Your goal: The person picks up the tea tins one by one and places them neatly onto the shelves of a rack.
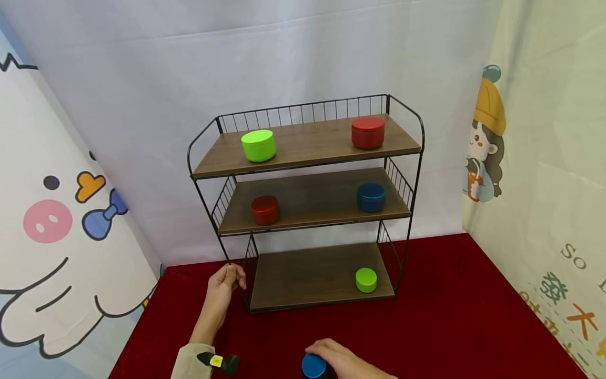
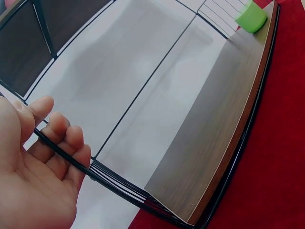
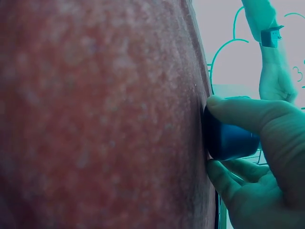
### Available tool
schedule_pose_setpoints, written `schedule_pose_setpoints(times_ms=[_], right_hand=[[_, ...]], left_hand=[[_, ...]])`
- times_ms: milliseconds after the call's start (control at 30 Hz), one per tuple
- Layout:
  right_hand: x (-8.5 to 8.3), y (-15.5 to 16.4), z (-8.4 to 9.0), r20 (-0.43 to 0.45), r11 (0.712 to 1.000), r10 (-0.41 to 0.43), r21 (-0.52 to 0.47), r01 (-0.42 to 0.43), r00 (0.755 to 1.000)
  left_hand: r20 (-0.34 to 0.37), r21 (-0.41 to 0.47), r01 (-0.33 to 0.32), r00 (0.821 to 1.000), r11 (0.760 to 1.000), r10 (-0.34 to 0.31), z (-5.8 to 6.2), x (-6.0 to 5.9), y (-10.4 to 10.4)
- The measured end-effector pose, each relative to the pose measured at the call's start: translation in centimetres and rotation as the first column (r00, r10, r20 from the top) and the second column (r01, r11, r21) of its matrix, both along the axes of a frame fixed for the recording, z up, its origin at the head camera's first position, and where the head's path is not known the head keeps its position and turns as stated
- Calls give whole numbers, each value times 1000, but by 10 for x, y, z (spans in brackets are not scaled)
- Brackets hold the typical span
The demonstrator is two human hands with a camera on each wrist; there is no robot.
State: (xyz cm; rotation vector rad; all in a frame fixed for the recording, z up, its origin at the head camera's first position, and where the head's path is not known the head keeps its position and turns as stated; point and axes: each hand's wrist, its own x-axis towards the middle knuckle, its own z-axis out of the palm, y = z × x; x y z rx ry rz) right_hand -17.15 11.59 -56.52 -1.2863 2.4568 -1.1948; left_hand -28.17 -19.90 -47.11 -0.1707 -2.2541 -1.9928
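Observation:
A black wire rack with three brown wooden shelves stands on a red cloth. My left hand holds its left front post low down; in the left wrist view, the fingers of that hand curl around the black wire. At the bottom edge of the head view, my right hand is on a small round blue tin. From the right wrist, the tin sits between the thumb and fingers of that hand, down at the red cloth. Its lower part is cut off in the head view.
On the top shelf stand a green tin and a red tin. The middle one bears a smaller red tin and a blue tin. A small green tin is at the bottom shelf's right. Cloth backdrops surround the table.

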Motion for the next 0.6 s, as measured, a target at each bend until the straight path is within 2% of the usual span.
schedule_pose_setpoints(times_ms=[333, 600], right_hand=[[3, -2, 6, 41, 1000, -13, 7, 12, 999], [3, -4, 13, 113, 999, -25, 33, 21, 993]], left_hand=[[2, -10, 7, 1000, 1000, -7, 1, 0, 0], [10, -15, 5, 1000, 1000, -5, 0, -1, -1]])
